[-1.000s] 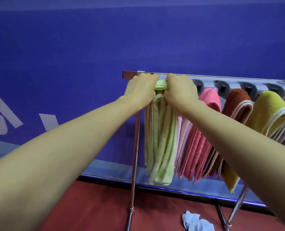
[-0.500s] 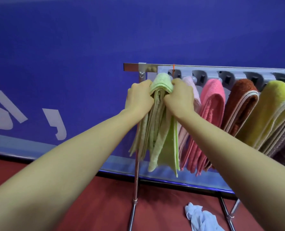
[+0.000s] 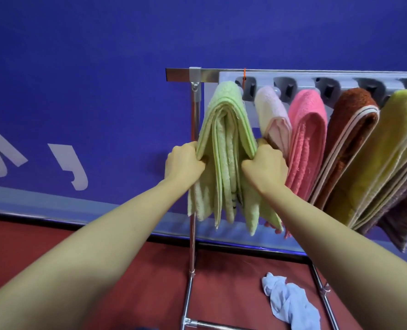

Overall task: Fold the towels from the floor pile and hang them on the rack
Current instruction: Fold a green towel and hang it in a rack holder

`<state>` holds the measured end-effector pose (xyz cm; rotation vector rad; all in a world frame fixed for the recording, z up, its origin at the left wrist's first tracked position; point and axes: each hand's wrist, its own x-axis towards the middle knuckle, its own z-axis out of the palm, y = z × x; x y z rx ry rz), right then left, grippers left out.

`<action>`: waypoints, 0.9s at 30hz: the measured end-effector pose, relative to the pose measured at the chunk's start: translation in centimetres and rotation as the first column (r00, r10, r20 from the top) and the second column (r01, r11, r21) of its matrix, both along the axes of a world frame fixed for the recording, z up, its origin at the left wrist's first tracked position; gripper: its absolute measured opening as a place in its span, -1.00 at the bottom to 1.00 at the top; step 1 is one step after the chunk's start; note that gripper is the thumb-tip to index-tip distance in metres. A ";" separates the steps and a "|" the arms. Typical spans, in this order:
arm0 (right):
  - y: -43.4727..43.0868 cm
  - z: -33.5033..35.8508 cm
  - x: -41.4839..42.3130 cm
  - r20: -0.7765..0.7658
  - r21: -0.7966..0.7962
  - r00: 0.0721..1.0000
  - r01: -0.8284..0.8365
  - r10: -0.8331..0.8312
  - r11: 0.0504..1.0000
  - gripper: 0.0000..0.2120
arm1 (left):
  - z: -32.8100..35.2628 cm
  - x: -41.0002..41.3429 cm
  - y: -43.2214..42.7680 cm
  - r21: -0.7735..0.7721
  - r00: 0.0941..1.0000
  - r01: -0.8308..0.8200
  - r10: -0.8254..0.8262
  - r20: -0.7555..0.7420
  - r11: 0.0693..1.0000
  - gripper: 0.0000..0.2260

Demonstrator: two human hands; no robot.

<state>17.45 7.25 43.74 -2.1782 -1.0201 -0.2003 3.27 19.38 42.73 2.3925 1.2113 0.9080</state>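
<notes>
A folded light green towel [image 3: 225, 129] hangs over the leftmost peg of the metal rack [image 3: 181, 75]. My left hand [image 3: 183, 162] grips its left hanging half about midway down. My right hand [image 3: 265, 166] grips the right half at the same height. Both fists are curled round the cloth, one on each side. To the right hang a pale pink towel [image 3: 272, 115], a bright pink towel [image 3: 307, 129], a brown towel [image 3: 350, 129] and an olive-yellow towel [image 3: 388, 148], each over its own peg.
A crumpled light blue towel [image 3: 290, 303] lies on the red floor [image 3: 55, 246] under the rack. The rack's chrome upright [image 3: 193, 234] stands just left of the green towel. A blue wall [image 3: 102, 67] with white lettering runs behind.
Both hands slid down from the top of the peg to the middle of the green towel's hanging halves, spreading them slightly. The camera view moved lower and closer.
</notes>
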 end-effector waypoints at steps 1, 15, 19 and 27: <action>0.1 -0.4 0.0 0.005 -0.026 1.000 -0.001 0.001 1.000 -0.68 | -0.3 0.3 -0.4 -0.015 1.000 0.008 -0.008 0.010 1.000 -0.87; 1.5 -4.2 -0.3 0.233 -0.173 0.968 -0.055 0.095 0.983 -0.79 | -3.5 1.8 -2.7 -0.382 0.876 0.329 -0.128 0.465 0.864 -0.83; 1.5 -4.9 -0.9 0.259 -0.178 0.956 -0.096 0.140 0.979 -0.77 | -4.6 2.3 -3.1 -0.374 0.899 0.283 -0.108 0.425 0.883 -0.55; -0.5 -4.3 1.2 0.371 -0.247 0.927 0.047 0.049 0.968 -0.80 | -5.0 0.5 -2.8 -0.271 0.975 0.032 0.029 0.219 0.962 -0.70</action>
